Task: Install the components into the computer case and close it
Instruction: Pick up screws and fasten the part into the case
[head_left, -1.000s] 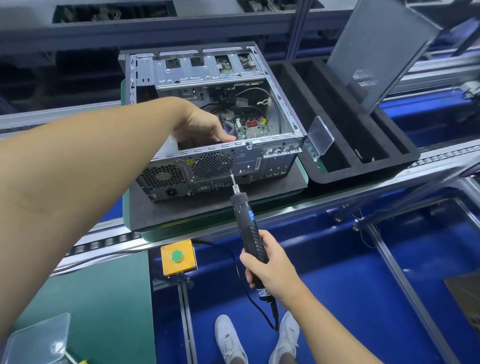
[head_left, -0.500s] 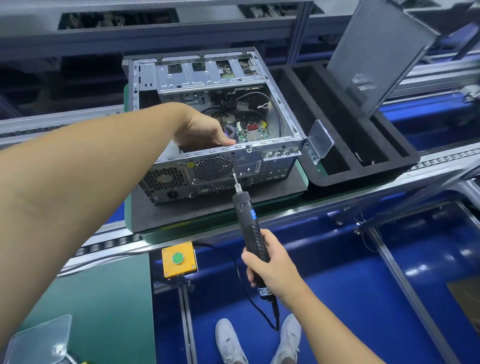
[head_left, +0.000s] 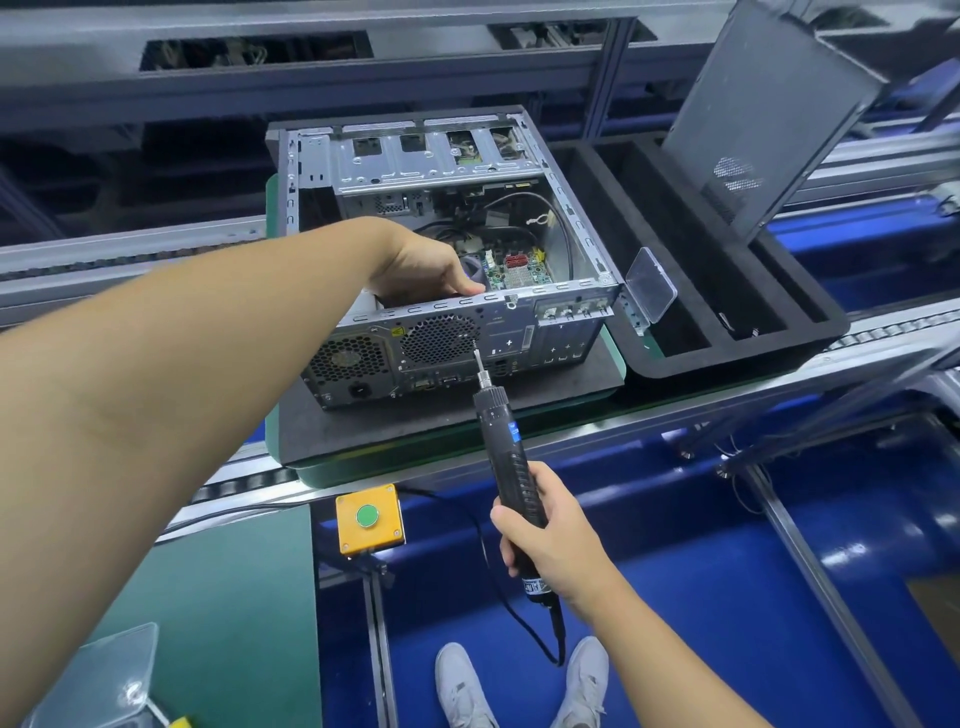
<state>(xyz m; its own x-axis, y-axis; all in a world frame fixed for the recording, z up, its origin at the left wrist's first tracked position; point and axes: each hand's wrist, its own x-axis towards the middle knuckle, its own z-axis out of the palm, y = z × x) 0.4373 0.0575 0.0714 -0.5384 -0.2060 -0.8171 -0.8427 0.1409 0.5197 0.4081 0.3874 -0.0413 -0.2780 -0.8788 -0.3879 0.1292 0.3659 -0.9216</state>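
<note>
The open computer case (head_left: 571, 218) lies on its side on a dark pad (head_left: 363, 431), its rear panel facing me. My left hand (head_left: 421, 265) reaches inside over the rear rim, its fingers hidden behind the rim. My right hand (head_left: 550, 535) grips a black electric screwdriver (head_left: 506, 452); the bit tip touches the rear panel just right of the round fan grille (head_left: 439, 340). The grey side panel (head_left: 769, 109) leans upright in the black foam tray (head_left: 737, 358) to the right.
A yellow box with a green button (head_left: 369, 517) sits below the conveyor rail (head_left: 675, 410). The screwdriver's cable (head_left: 498, 587) hangs toward my shoes. A clear plastic piece (head_left: 652, 283) stands at the case's right corner. A green mat (head_left: 218, 613) and a clear tray (head_left: 93, 680) lie lower left.
The screwdriver has moved up and forward, its bit now touching the rear panel beside the fan grille. My left hand stays inside the case.
</note>
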